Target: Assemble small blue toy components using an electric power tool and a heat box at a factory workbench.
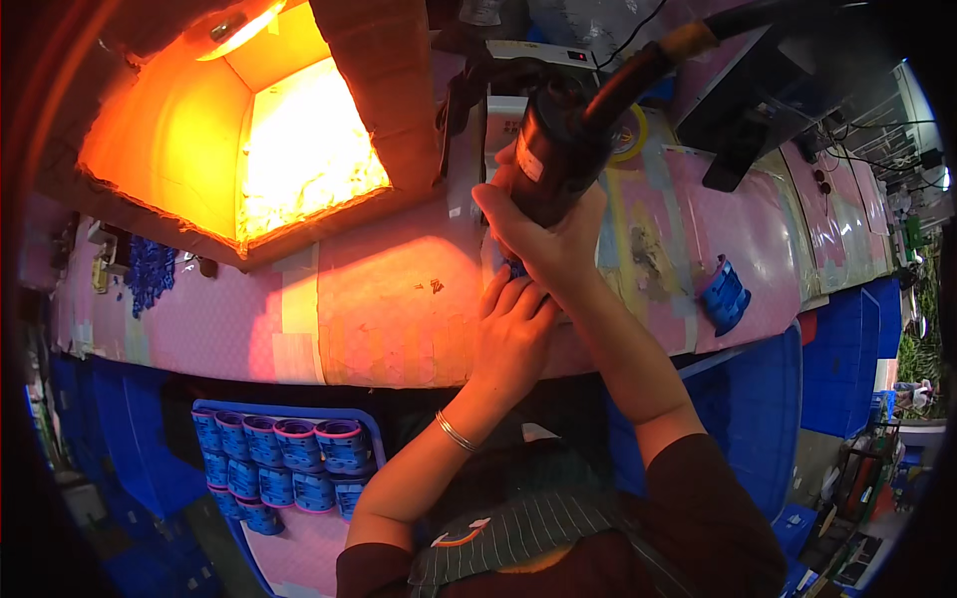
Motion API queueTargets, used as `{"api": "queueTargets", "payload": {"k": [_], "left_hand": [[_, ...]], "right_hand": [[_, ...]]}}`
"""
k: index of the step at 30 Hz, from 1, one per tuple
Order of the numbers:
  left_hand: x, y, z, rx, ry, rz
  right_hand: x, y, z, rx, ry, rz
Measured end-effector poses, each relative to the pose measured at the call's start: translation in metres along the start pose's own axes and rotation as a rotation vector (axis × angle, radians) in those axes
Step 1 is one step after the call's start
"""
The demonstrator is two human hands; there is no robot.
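Note:
My right hand [558, 239] is wrapped round a black cylindrical tool [558, 135], held upright, with a thick dark hose or cable [638, 85] leading off to the upper right. Just below and nearer to me, my left hand [513, 324] is closed on the tabletop, its fingers curled at the tool's lower end. A bit of dark blue shows at those fingertips, but what they hold is mostly hidden. To the right on the table lies a curved blue piece [726, 296].
A brightly lit cardboard box [349, 60] stands at the far left, beside a heap of small blue parts [152, 274]. Below the table's left edge, a blue-rimmed tray [289, 408] holds rows of blue rings [261, 439]. Yellow tape [630, 135] sits behind my right hand.

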State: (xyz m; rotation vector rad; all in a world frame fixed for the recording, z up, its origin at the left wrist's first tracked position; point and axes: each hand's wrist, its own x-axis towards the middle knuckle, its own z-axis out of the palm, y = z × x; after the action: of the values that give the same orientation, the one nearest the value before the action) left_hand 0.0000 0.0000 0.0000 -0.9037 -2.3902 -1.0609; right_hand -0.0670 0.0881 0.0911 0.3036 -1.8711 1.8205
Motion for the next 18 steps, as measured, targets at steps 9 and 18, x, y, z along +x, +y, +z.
{"api": "queueTargets", "payload": {"k": [9,18], "left_hand": [[0.003,0.004,-0.003,0.025,0.009,0.003],[0.002,0.003,-0.004,0.018,0.003,0.008]], "right_hand": [[0.003,0.001,0.005,-0.005,0.084,0.032],[0.000,0.010,0.012,-0.152,0.185,-0.140]]}}
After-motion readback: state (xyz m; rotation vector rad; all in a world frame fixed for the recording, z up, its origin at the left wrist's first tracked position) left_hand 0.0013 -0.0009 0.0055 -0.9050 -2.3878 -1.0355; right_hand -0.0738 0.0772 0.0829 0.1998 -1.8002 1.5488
